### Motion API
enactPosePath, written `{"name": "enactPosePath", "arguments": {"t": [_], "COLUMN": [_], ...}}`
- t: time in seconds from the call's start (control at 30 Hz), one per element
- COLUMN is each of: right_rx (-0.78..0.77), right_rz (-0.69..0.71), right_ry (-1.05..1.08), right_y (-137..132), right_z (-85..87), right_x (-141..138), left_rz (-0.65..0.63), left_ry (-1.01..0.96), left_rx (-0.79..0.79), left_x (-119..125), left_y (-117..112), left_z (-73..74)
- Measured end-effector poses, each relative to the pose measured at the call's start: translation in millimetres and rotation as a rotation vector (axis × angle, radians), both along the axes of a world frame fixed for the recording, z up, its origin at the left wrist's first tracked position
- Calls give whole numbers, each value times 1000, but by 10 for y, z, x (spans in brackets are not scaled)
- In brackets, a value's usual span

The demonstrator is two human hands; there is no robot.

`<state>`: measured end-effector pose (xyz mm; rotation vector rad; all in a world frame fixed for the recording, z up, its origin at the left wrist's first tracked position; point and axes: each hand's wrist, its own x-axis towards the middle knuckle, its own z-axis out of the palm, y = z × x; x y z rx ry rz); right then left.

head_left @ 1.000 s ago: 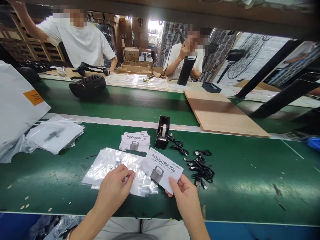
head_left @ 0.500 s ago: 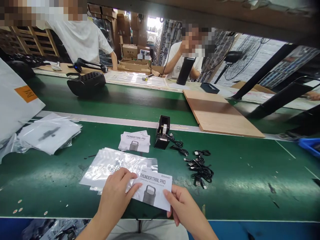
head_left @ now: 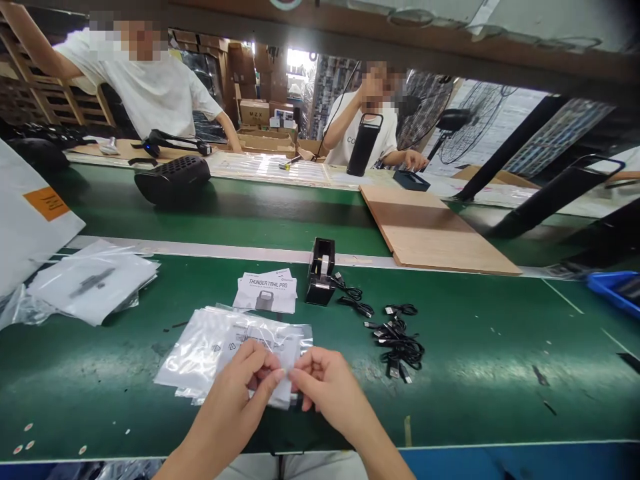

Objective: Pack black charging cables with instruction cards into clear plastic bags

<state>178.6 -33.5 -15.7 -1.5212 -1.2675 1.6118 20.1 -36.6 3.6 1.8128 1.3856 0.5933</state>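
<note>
A worker's left hand [head_left: 239, 388] and right hand [head_left: 331, 388], each grip pinched closed, hold a clear plastic bag [head_left: 287, 343] on the tabletop's [head_left: 480, 380] near side. Light, limp, probably slippery, it looks best held by its edge.

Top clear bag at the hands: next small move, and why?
Probably ease the right hand slightly away from the left hand to expose the edge of the top clear bag. Both hands are pinched close together at the bag's right side and cover part of it, so whether it is open there can't be told; a little separation should make that clear.
</note>
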Motion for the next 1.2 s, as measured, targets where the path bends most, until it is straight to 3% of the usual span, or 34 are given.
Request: {"name": "enactPosePath", "arguments": {"t": [0.1,0.2,0.3,0.4,0.43,0.5,0.63,0.77,0.83,1.03,1.2], "right_rx": [217,356,455,532,534,547,608,526,452,456,401], "right_rz": [43,147,76,-189,-197,-147,-8,93,179,368,280], "right_ry": [-225,-336,-560,-1117,-1249,-1317,-1177,-615,-456,-624,-617], "right_y": [49,86,193,373,428,494,368,50,-52,-14,-12], "right_z": [6,57,110,107,91,53,46,145,180,221,290], "right_x": [-196,-215,35,452,584,784,830,546,392,281,423], "left_rz": [-5,11,80,124,129,138,142,153,150,123,100], "left_ry": [-66,-97,-95,-91,-91,-87,-72,-60,-60,-125,26], "left_rx": [-10,-17,-62,-88,-88,-76,-67,-85,-84,-83,-56], "left_x": [9,-32,-84,-107,-107,-100,-82,-55,-35,-18,-22], "left_y": [22,57,85,86,81,70,69,95,104,96,107], "left_z": [-24,-100,-168,-195,-198,-204,-226,-232,-229,-209,-183]}}
